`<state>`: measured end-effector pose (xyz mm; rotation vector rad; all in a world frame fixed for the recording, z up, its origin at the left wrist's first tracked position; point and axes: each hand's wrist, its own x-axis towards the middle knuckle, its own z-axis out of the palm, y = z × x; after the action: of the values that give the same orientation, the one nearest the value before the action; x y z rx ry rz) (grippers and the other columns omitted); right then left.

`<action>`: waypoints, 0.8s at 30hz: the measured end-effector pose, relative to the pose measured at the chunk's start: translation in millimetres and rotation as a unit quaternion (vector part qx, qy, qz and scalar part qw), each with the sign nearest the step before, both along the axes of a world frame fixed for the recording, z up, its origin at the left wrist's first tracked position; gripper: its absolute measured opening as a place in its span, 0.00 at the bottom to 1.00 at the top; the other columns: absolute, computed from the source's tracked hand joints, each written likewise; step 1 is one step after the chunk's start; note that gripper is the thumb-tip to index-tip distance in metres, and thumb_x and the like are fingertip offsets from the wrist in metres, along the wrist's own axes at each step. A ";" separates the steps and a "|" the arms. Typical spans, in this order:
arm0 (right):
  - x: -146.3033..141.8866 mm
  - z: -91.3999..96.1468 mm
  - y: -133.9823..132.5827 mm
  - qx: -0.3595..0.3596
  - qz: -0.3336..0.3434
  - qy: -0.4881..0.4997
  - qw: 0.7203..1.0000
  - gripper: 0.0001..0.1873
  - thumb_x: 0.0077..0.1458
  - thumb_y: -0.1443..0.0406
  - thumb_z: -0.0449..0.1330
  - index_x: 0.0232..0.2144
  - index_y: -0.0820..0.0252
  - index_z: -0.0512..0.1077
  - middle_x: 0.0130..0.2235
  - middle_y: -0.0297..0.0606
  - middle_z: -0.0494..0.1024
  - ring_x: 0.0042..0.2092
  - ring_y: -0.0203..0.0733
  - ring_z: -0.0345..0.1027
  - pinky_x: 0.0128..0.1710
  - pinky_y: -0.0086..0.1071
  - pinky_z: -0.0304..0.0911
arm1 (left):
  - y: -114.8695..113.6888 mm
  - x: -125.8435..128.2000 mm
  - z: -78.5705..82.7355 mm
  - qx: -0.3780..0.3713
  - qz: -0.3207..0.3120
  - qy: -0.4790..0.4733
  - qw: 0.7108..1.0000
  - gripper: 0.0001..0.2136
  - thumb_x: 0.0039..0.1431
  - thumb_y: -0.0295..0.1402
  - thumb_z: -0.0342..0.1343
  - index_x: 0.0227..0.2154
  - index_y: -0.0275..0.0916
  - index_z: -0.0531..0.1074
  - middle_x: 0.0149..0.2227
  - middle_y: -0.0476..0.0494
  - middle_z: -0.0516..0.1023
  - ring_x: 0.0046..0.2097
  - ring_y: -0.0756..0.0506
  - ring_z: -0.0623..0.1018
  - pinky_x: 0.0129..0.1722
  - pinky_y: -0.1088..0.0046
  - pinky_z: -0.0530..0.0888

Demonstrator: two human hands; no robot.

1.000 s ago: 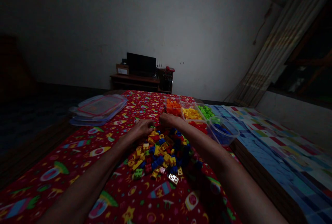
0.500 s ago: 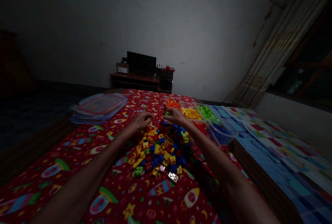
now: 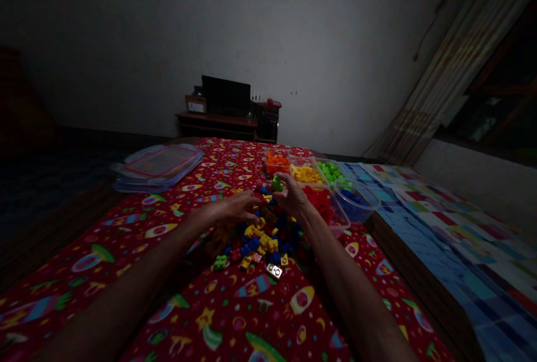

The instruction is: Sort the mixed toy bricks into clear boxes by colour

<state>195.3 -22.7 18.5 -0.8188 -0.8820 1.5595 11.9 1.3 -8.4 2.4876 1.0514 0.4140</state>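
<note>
A mixed pile of toy building bricks, mostly yellow and blue with some red and green, lies on a red patterned cloth. Over the far part of the pile, my right hand pinches a green toy brick between thumb and fingers. My left hand reaches across the pile's left side, thumb and fingers apart, with nothing visible between them. At the near edge of the pile are a pale brick and a separate green brick.
Sorted bricks fill clear containers on the right: an orange-brick box, a yellow-brick box, green bricks, a red-brick box and a round blue-brick tub. Stacked clear lids lie at the left.
My left hand has moved right and down over the pile, its fingers spreading. My right hand, still with the green brick, has turned so the brick shows more. The view has shifted slightly.
</note>
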 end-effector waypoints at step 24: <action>3.2 4.9 -22.0 0.266 0.065 -0.803 0.529 0.15 0.53 0.66 0.53 0.40 0.60 0.76 0.40 0.47 0.79 0.41 0.45 0.72 0.34 0.29 0.59 | 6.5 -2.5 -4.5 0.090 0.068 0.072 0.991 0.05 0.46 0.33 0.55 0.20 0.38 0.72 0.27 0.45 0.73 0.31 0.46 0.71 0.31 0.73 0.66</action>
<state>198.5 -44.7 23.4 -1.6584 -2.5685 0.0223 9.5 7.9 -12.9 2.6465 1.2984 0.3913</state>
